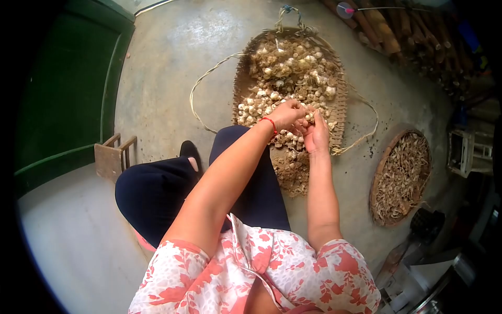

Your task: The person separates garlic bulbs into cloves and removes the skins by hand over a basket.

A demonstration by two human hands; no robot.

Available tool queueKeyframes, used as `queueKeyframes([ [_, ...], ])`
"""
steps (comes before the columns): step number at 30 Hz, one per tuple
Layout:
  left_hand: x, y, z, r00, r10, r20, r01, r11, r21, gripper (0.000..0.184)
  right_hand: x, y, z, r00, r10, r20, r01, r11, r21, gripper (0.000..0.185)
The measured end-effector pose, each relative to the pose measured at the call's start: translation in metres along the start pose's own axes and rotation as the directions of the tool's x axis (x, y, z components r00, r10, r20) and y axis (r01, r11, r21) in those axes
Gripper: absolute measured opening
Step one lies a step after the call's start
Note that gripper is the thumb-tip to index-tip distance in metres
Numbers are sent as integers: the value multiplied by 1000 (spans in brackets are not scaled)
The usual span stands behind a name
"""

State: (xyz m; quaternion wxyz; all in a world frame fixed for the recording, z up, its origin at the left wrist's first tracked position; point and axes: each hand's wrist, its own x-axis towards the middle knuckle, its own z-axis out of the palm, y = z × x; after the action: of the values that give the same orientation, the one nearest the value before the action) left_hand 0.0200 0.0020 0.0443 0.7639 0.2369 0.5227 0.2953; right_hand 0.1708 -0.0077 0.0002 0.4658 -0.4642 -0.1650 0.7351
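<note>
A long woven basket (342, 99) full of garlic bulbs (253, 107) lies on the floor in front of me. Over its near half my two hands meet. My left hand (286, 115), with a red band (270, 125) at the wrist, has its fingers pinched together. My right hand (317, 137) is curled palm up beside it, around a small pale garlic bulb (309, 117) at the fingertips. The left fingers touch or nearly touch that bulb; whatever they pinch is hidden. Dry brown roots and leaves cover the bulbs at the far end.
Rope loops (194, 97) spread from the basket's sides. Brown debris (290, 172) lies at its near end. A round tray (372, 193) of dried pieces sits to the right, a wooden stool (111, 159) to the left. Stacked logs (384, 31) lie at back right.
</note>
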Motion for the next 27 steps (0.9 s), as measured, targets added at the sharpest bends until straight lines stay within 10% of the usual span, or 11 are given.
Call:
queueKeyframes([
  [6, 11, -15, -1, 970, 243, -9, -230, 929, 290, 17, -4, 5, 4, 995, -13, 103, 24, 994, -104, 37],
  [12, 14, -15, -5, 976, 143, -165, -105, 970, 217, 12, -1, 10, -11, 999, -52, 11, 53, 976, -212, 33],
  [15, 19, -14, -11, 893, 92, -440, -11, 983, 184, 12, -1, 10, -23, 968, -247, -51, 84, 505, -859, 26],
  [20, 46, -37, -44, 718, 45, -695, 96, 982, 162, 11, 5, 7, -40, 949, -316, -13, 176, 561, -809, 20],
  [22, 49, -40, -55, 692, 45, -720, 123, 976, 180, 18, 14, 3, -52, 963, -271, 2, 85, 296, -952, 21],
  [27, 20, -20, -50, 601, 26, -799, 150, 978, 144, 39, 87, 5, -11, 925, -364, 112, 170, 133, -976, 27],
])
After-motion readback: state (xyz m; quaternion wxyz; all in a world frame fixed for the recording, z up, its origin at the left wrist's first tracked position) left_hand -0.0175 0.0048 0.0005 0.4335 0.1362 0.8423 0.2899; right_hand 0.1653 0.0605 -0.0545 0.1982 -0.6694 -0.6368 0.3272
